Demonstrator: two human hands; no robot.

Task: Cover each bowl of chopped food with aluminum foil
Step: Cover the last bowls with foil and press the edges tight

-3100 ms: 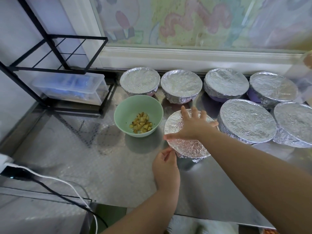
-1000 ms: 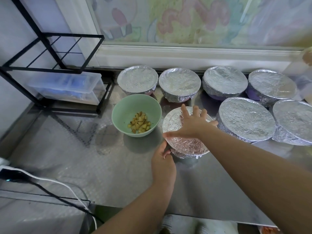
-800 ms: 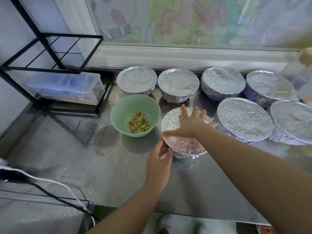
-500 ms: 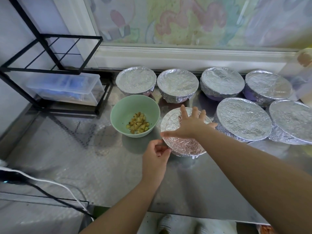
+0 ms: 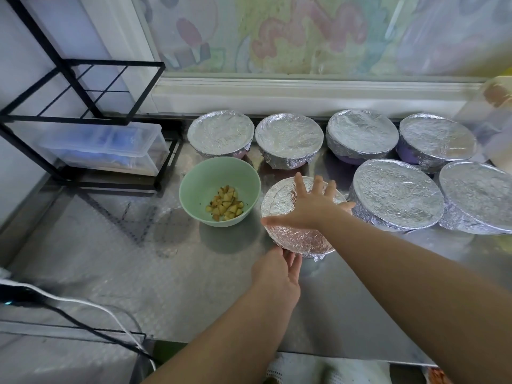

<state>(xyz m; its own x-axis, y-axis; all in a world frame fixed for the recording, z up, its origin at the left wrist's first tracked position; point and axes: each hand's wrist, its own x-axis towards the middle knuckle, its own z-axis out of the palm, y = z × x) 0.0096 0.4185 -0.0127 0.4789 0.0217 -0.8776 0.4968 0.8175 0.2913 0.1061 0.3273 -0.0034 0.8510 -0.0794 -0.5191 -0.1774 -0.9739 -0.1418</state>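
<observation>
A foil-covered bowl stands in the middle of the steel counter. My right hand lies flat on its foil top with fingers spread. My left hand is at the bowl's near rim, fingers straight and touching the foil edge from below. To the left, an uncovered green bowl holds chopped yellowish food. Several other foil-covered bowls stand behind and to the right, such as the large foil-covered bowl.
A black wire rack with a clear plastic box stands at the back left. A white cable and a black cable run along the front left. The counter's front edge is near me. A window sill runs behind the bowls.
My left hand slid from the bowl's left side round to its near rim and its fingers straightened. My right hand stayed flat on the foil top.
</observation>
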